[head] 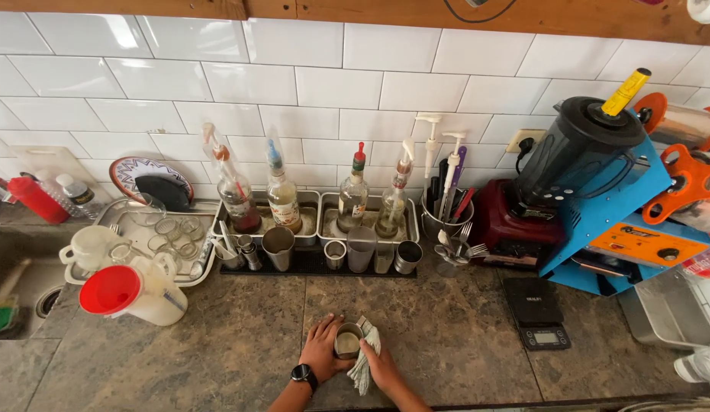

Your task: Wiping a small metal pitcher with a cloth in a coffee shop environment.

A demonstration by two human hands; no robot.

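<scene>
- Metal cup sits low centre of frame on the stone tabletop, upright, mouth up.
- Left hand wraps the cup from its left side, fingers curled around the wall; black watch on that wrist.
- Right hand is just right of the cup, closed on a striped cloth that is bunched against the cup's right wall and rim.
- So the cup is pinned between the two hands, cloth touching it on the right.
- Above the hands, mid frame: black mat with a row of small metal cups and jiggers.
- Behind the mat, two steel trays against the white tile wall, holding four syrup bottles with pourers.
- Right of the trays: steel canister of utensils with white pumps sticking up.
- Upper right: blender on a red base, next to a blue and orange machine.
- Small black scale on the tabletop right of centre, well apart from the hands.
- Left: white jug with a red funnel in its mouth, near a steel tray of glass jars and a white mug.
- Far left: sink, red bottle behind it.
</scene>
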